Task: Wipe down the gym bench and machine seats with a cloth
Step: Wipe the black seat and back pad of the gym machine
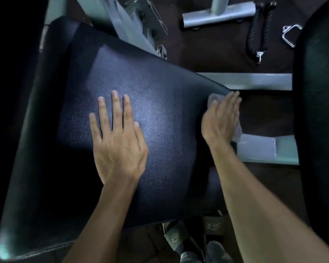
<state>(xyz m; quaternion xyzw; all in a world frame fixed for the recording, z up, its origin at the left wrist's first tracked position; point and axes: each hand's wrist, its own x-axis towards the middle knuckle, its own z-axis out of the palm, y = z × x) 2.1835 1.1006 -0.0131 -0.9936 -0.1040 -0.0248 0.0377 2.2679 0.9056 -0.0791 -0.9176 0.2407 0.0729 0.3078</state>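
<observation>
A wide black textured bench pad (150,88) fills the middle of the view, running from top left down to the bottom. My left hand (118,141) lies flat on the pad's centre, fingers spread, holding nothing. My right hand (221,120) presses a pale grey cloth (213,97) against the pad's right side edge. The cloth shows above the fingertips and again below the palm; the hand hides the rest of it.
Pale grey frame beams (254,80) run under the pad's right side. A second dark pad (319,111) stands at the far right. A black rope handle (256,33) and a metal handle (291,35) lie on the dark floor. My feet (190,245) are below.
</observation>
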